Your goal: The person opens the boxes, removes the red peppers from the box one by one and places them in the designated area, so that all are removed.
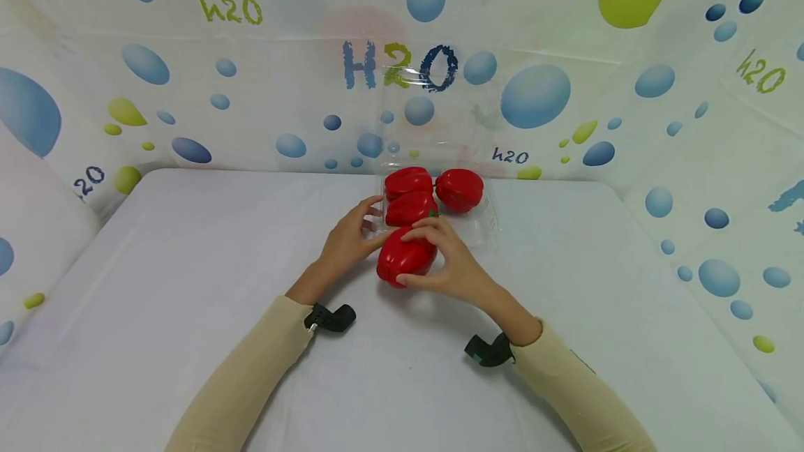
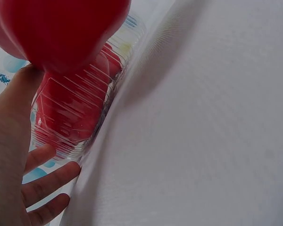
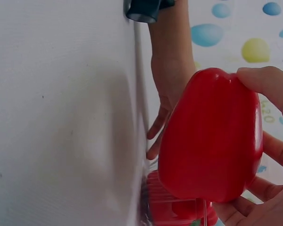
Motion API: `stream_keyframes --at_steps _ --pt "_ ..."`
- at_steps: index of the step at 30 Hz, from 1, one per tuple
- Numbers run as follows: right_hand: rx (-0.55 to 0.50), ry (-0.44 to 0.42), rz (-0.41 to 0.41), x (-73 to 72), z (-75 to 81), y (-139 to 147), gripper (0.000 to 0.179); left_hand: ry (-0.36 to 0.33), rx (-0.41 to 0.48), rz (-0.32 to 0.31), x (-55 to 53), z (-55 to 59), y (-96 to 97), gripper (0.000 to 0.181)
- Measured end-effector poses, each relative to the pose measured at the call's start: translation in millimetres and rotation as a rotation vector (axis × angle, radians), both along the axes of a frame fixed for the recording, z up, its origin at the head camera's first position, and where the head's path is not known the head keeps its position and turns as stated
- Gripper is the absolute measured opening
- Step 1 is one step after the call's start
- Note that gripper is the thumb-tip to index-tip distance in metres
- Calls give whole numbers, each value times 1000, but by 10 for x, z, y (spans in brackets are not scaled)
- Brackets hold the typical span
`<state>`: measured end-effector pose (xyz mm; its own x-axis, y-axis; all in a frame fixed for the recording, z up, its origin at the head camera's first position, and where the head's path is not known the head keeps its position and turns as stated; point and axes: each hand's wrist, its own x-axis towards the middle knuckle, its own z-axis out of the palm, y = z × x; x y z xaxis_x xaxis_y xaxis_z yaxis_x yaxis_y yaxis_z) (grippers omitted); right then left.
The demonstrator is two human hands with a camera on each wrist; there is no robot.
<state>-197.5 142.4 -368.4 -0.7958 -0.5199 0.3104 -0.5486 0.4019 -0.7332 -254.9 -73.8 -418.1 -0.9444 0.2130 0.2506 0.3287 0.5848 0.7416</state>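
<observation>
My right hand (image 1: 455, 264) grips a red bell pepper (image 1: 405, 260), thumb at one end and fingers at the other. In the right wrist view the bell pepper (image 3: 212, 136) is raised above the white tabletop. My left hand (image 1: 348, 239) is at the left side of a clear plastic clamshell box (image 1: 480, 229), fingers spread and relaxed. Its thumb reaches to the held pepper's edge, as the left wrist view also shows. Inside the box lie three more red bell peppers: one at the back left (image 1: 407, 182), one at the front left (image 1: 410, 208), and one at the right (image 1: 460, 190).
The box's clear lid (image 1: 433, 110) stands open at the back, against a white curtain (image 1: 301, 89) printed with blue and green drops. A white cloth (image 1: 251, 250) covers the table. Both wrists wear small black cameras, the left one (image 1: 333, 317) near the sleeve cuff.
</observation>
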Motion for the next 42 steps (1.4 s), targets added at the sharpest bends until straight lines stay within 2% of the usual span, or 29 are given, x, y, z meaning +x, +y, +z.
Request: stream_keyframes --at_steps 17,26,42 --pt "50 -31 62 8 -50 -19 58 -23 -4 15 18 33 13 73" --pt "83 -67 125 41 -79 -50 61 -33 -6 21 3 9 13 75" --pt "126 -96 140 53 -65 -42 64 -31 -10 26 7 4 16 76"
